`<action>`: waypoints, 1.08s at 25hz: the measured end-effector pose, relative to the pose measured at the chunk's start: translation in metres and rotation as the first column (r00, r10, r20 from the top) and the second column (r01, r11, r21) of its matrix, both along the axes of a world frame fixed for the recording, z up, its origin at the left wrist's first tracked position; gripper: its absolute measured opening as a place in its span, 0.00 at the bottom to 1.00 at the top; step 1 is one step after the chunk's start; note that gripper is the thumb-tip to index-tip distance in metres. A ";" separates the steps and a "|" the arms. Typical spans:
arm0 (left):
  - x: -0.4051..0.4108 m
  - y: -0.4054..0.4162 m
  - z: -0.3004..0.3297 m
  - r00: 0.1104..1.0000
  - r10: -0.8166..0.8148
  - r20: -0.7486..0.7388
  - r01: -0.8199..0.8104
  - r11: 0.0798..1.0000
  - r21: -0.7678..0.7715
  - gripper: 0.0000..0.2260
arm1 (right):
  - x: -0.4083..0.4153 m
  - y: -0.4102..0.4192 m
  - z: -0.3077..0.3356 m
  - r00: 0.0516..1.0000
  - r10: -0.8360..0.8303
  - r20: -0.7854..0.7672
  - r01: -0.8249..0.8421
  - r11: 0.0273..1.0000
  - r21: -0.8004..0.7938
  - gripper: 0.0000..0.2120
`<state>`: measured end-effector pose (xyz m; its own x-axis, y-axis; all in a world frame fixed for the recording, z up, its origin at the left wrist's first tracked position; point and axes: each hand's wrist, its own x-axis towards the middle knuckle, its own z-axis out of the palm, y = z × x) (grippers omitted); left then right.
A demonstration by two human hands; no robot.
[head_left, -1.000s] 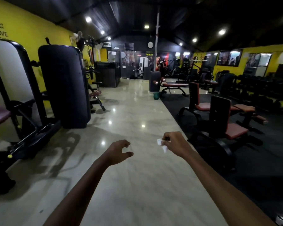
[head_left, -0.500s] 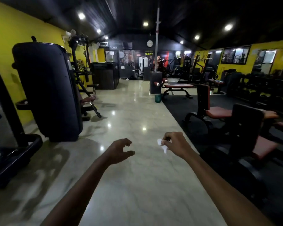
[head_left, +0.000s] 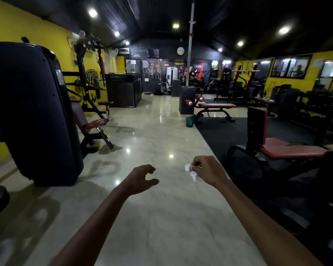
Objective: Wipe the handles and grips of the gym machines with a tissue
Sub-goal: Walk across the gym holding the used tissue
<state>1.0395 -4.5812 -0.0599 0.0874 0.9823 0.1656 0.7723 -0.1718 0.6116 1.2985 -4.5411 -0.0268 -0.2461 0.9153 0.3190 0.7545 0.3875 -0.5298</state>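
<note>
We are pinching a small crumpled white tissue (head_left: 189, 169) in the fingertips of our right hand (head_left: 210, 172), which is curling closed around it out in front of us, above the pale polished floor (head_left: 152, 131). Our left hand (head_left: 140, 179) is reaching forward beside it, a little lower and apart from it, its fingers loosely curled and gripping nothing. Both bare forearms are stretching out from the bottom of the view. To our left a tall dark weight machine (head_left: 33, 112) is standing against the yellow wall (head_left: 12, 25), with a padded seat (head_left: 90, 121) just past it. To our right, on black matting, a red-cushioned bench (head_left: 288, 150) is sitting near our right arm. Farther off, a flat red bench (head_left: 217, 105) and a small green bin (head_left: 189, 121) are sitting by a dark pillar (head_left: 186, 100).
</note>
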 end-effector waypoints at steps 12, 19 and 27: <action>-0.057 0.434 0.017 0.999 -0.039 -0.005 0.039 0.999 0.013 0.21 | -0.052 0.416 0.011 0.999 -0.029 -0.029 0.028 0.999 -0.027 0.08; -0.055 0.685 0.000 0.999 -0.037 0.017 0.037 0.999 0.019 0.20 | -0.044 0.677 -0.003 0.999 -0.042 0.030 0.043 0.999 -0.010 0.09; -0.055 0.951 0.003 0.997 -0.017 0.078 0.017 1.000 0.001 0.20 | -0.051 0.947 0.005 0.998 -0.053 0.026 0.053 0.999 0.007 0.08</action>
